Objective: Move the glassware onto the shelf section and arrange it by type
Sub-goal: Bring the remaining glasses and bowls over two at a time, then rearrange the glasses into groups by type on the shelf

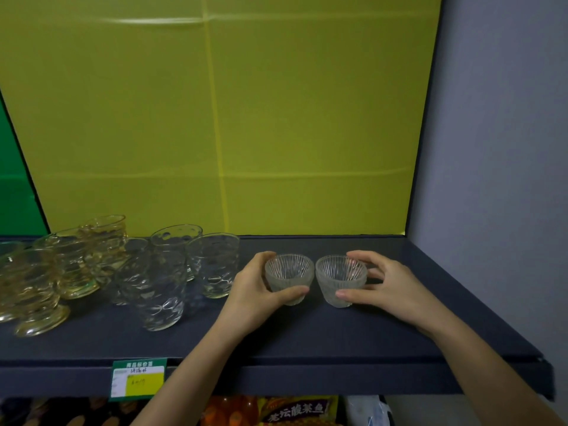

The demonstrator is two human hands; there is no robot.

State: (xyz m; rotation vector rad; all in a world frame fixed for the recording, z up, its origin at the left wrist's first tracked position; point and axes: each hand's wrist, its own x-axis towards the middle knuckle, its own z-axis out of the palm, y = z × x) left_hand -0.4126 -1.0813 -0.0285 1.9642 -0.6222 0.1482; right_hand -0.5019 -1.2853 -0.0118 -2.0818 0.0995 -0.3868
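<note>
A yellow-green back panel (pixel 307 118) closes off the rear of the bay, and a grey side wall (pixel 498 149) closes its right end. Between them runs the dark shelf board (pixel 307 339). Its right half is bare behind the hands up to the panel, rightward to the wall, and forward to the front lip.

The left half is crowded. Amber-tinted footed glasses (pixel 70 265) bunch at the far left and run off the picture's edge. Clear dimpled tumblers (pixel 159 287) stand just beside them, the rightmost one near the person's left wrist.

The left hand (pixel 249 290) grips the left ribbed glass cup (pixel 289 276), thumb across its front and fingers curled round its back. The right hand (pixel 396 284) pinches the right ribbed glass cup (pixel 339 279), thumb low on the front and forefinger over the far rim, the other fingers spread loosely to the right.

Both cups stand upright mid-shelf, rims side by side, touching or very nearly so.

A green price tag (pixel 138 379) hangs on the front lip, and food packets (pixel 295 410) show below.
</note>
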